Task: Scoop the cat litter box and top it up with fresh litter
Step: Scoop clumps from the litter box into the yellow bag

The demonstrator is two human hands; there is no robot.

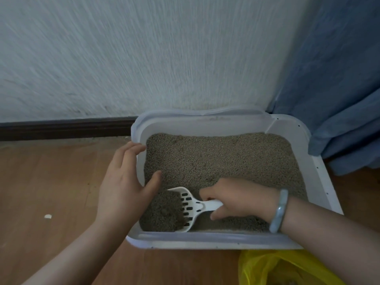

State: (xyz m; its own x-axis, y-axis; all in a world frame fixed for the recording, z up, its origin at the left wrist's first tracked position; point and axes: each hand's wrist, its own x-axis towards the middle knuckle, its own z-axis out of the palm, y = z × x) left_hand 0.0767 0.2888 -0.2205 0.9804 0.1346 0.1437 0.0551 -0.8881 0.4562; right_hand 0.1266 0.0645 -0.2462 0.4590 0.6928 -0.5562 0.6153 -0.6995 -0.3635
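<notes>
A white litter box stands on the wooden floor against the wall, filled with grey-brown litter. My right hand, with a pale bracelet on the wrist, grips the handle of a white slotted scoop. The scoop lies low in the near left corner of the box, its blade heaped with darker litter. My left hand rests on the box's left rim, fingers spread, thumb inside over the litter.
A yellow plastic bag lies on the floor just in front of the box at the bottom right. A blue curtain hangs at the right, touching the box's far corner. A small white scrap lies on the floor at left.
</notes>
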